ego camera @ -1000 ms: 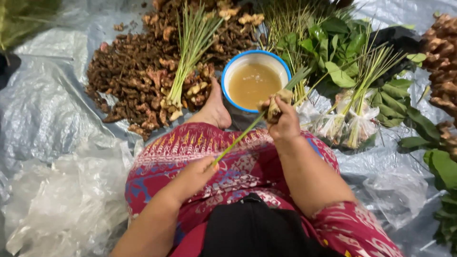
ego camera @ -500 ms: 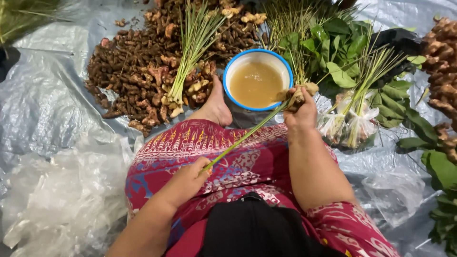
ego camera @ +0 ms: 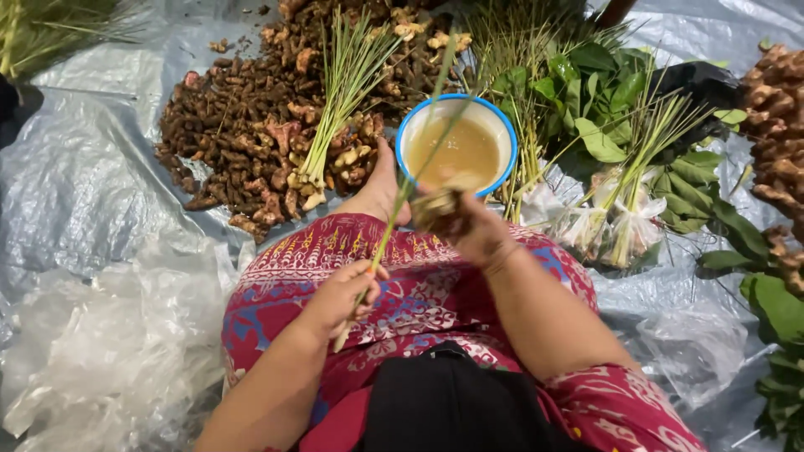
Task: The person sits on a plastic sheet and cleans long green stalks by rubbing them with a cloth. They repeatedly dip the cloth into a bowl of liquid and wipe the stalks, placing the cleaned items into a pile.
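My left hand (ego camera: 342, 295) is closed around a long green lemongrass stalk (ego camera: 394, 219) that runs up and to the right across my lap, its leaf tip blurred over the bowl. My right hand (ego camera: 469, 224) grips a brownish root piece (ego camera: 435, 207) at the stalk's thicker part, just below a white bowl with a blue rim (ego camera: 417, 116) full of murky yellowish water. My bare foot (ego camera: 378, 186) rests left of the bowl. A red patterned skirt (ego camera: 285, 276) covers my legs.
A heap of brown roots (ego camera: 243, 134) with a lemongrass bundle (ego camera: 335, 100) lies on the grey plastic sheet (ego camera: 75, 184). Leafy greens (ego camera: 603, 100) and bagged stalk bundles (ego camera: 620, 218) are to the right, more roots (ego camera: 779, 117) at far right, crumpled clear plastic (ego camera: 109, 351) lower left.
My right hand has drawn back from the bowl's right side toward my lap, below the bowl. The stalk has swung more upright, its tip now over the bowl. My left hand barely moved.
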